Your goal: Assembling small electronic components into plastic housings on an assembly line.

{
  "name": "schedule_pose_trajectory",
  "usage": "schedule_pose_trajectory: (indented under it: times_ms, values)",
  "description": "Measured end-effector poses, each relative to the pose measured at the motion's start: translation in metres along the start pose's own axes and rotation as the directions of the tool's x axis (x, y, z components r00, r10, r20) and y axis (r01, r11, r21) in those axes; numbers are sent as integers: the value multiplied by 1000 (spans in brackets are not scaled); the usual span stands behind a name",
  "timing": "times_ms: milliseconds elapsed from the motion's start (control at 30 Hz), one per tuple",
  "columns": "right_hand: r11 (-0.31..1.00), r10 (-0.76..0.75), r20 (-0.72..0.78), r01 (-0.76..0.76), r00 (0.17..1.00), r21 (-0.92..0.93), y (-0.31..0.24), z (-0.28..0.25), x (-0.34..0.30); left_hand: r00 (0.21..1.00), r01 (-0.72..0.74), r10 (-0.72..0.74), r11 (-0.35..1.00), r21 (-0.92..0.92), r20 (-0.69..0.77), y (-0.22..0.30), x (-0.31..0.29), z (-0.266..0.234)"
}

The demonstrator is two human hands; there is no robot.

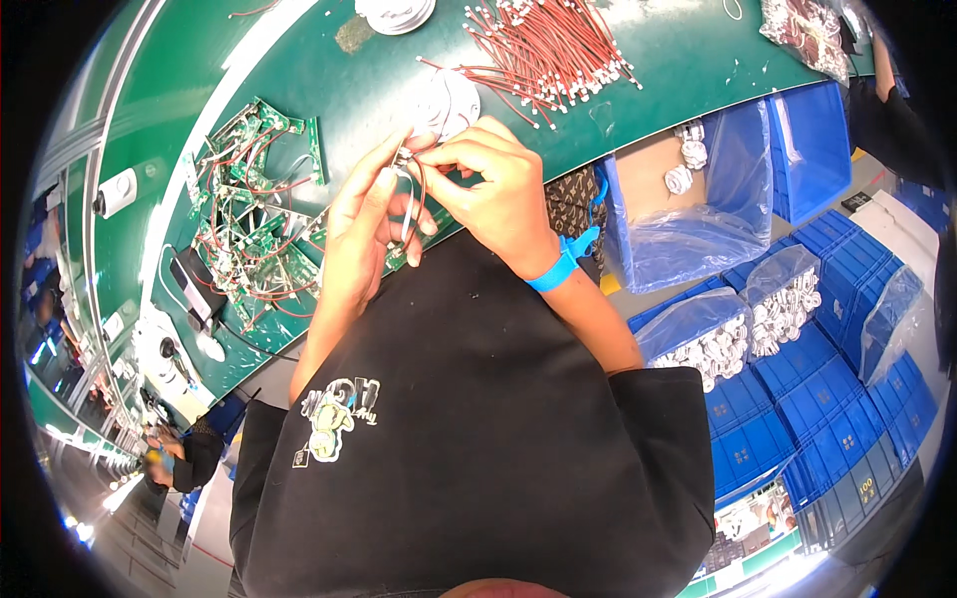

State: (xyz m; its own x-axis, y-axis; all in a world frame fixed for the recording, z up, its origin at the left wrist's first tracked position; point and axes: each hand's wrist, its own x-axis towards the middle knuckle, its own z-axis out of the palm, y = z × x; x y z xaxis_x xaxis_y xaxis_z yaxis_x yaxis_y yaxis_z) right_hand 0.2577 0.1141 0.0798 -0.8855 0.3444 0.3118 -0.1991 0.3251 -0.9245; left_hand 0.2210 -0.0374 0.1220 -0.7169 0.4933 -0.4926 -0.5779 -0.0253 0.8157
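Note:
Close in front of my chest, over the bench edge, my two hands meet at a thin cable [420,189] with a white connector. My left hand [361,221] pinches it near the connector between thumb and forefinger, its other fingers loosely curled. My right hand [490,177], with a blue band at the wrist, has thumb and forefinger closed together on the cable from the other side. Just beyond the fingertips is a round white plastic part [454,100]; whether it is joined to the cable I cannot tell.
Green circuit boards with red wires [259,214] lie heaped at the left of the green bench [374,95]. Red cables with white connectors [553,55] spread across the back. White discs [397,14] are stacked there too. Blue crates [698,234] with white parts stand at the right.

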Motion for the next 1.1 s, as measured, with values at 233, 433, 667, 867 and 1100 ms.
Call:
schedule_pose_trajectory:
  times_ms: [233,433,667,867,1100]
  values:
    - [998,66,115,-65,991,-4,-2,-9,3,999,21,-21,1000,2,-48,0,2,0]
    - [975,40,-26,-45,999,-217,-4,-27,21,875,-354,484,600,718,27,11,26,0]
    - [810,424,292,-503,857,302,2,-11,15,966,-72,251,488,870,-60,29,38,-6]
    - [694,-131,143,194,981,-694,42,16,46,848,-222,508,596,772,-148,105,65,-133]
    - [680,-152,177,233,972,-695,58,26,60,589,37,760,315,948,-275,165,148,-341]
